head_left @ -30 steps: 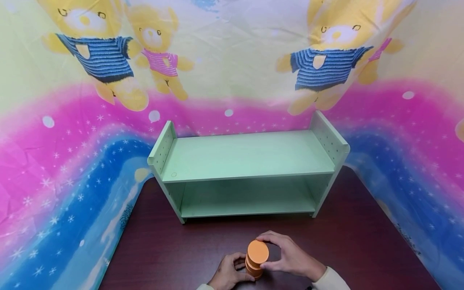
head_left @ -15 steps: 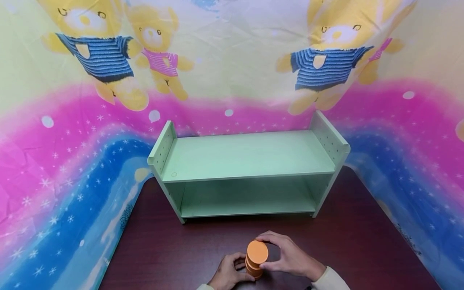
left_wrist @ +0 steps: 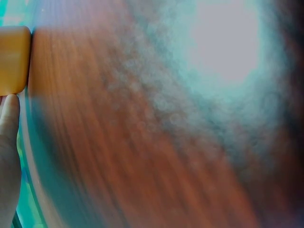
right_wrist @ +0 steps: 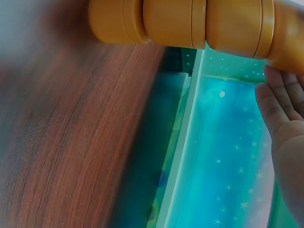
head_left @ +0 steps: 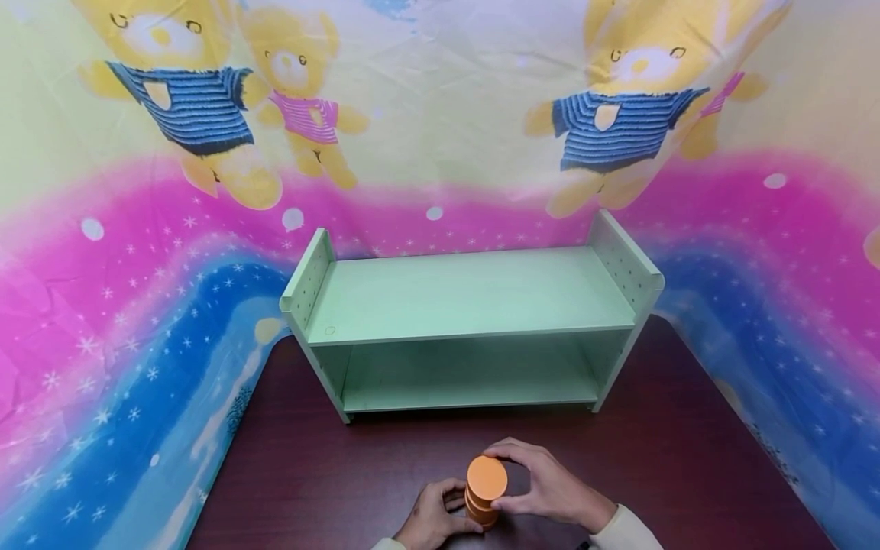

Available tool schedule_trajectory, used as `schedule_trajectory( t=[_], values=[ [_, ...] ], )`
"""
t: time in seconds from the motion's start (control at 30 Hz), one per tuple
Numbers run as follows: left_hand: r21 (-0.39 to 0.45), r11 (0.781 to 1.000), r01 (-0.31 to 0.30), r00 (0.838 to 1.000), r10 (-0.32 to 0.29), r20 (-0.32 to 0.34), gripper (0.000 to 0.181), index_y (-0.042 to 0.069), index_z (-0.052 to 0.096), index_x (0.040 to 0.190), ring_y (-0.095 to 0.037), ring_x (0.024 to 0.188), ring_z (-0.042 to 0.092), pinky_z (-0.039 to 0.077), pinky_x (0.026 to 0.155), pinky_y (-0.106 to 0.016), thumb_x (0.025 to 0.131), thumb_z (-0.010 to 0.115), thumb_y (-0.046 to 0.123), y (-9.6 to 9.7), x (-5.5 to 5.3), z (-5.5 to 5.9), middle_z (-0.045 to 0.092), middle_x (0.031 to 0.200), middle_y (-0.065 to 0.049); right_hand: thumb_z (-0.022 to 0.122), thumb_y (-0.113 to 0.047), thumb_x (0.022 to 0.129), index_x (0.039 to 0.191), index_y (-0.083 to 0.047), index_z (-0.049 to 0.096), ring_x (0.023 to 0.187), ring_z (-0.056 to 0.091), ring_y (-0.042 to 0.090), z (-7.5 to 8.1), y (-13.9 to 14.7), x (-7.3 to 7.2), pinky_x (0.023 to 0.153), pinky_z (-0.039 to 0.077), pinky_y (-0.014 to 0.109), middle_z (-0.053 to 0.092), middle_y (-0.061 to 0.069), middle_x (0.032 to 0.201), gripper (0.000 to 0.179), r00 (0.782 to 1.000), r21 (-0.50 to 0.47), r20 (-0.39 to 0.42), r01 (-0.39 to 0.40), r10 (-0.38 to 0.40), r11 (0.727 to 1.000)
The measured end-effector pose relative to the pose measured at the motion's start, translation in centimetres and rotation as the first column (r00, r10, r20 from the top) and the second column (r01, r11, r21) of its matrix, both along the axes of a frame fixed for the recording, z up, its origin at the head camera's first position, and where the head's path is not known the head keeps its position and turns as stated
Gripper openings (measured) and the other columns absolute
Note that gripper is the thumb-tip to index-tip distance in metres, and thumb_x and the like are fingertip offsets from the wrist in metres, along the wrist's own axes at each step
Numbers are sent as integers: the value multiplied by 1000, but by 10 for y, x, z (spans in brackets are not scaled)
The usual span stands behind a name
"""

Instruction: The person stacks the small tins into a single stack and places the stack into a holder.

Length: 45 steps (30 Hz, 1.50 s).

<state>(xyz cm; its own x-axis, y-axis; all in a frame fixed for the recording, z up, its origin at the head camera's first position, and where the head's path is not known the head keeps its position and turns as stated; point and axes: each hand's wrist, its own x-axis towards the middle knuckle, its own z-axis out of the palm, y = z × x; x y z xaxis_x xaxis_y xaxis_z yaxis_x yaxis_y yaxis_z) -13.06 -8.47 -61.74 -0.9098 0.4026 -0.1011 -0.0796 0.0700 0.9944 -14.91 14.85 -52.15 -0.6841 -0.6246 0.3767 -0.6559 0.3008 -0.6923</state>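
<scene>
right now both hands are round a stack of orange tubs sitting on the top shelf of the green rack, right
Not quite. Both the left hand and the right hand are round the stack of orange tubs, but it stands on the dark wooden table in front of the green rack, not on its top shelf. The head view shows this.

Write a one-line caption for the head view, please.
Two hands, left hand and right hand, hold an orange stack before a green shelf.

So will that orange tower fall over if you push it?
Probably. The orange tower is tall and narrow, made of separate round pieces, so it could tip or come apart. Both hands, left hand and right hand, steady it.
</scene>
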Motion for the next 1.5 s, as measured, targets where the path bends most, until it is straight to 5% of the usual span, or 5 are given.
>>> schedule_trajectory(
  t=[0.7,1.03,1.5],
  values=[
    [-13,1000,0,1000,1,14,48,-1,68,110,-26,107,68,58,87,-29,67,89,-5,1,0,1,70,112,-11,83,-32,84,132,-6,60,109,63,17,4,3,1,90,57,34,64,2,122,59,999,18,-41,-12,13,1000],
    [-19,1000,2,1000,-2,20,49,0,68,111,-27,106,68,59,86,-31,67,89,-6,0,-2,-1,70,113,-11,84,-34,82,134,-8,59,112,62,14,1,7,2,90,57,38,62,-2,125,63,998,45,58,17,-20,999],
    [4,1000,0,999,0,39,48,-1,68,110,-28,106,68,58,86,-29,67,88,-8,1,-1,-1,70,112,-12,86,-33,80,132,-8,60,111,63,16,-6,13,2,89,57,35,63,-1,122,63,999,39,17,28,-28,999]
  ],
)
